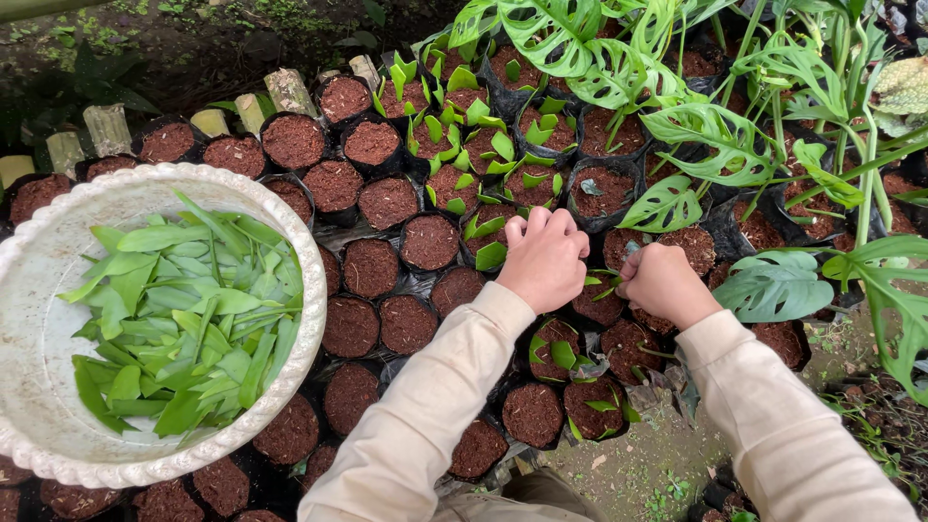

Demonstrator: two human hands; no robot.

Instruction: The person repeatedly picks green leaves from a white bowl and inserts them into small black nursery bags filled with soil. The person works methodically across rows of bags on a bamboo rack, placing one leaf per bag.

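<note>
Both your hands curl over one soil pot (601, 302): left hand (546, 259) and right hand (665, 284) each pinching a leaf cutting (607, 281). Light, floppy, bruises easily; hold low on the stem.

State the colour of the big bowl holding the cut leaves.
White bowl, seen clearly in the head view.

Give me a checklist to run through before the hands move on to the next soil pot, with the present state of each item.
1. Left hand on the pot being worked: ok, knuckles curled over its rim.
2. Right hand at the same pot: ok, closed beside the left.
3. Cutting seated in the soil: cannot tell, only green tips show between the hands.
4. Supply of leaf cuttings in the white basin: ok, a good heap remains.
5. Unplanted pots nearby: ok, several hold bare soil.
6. Grip of each hand: cannot tell, fingers are tucked under.
</note>
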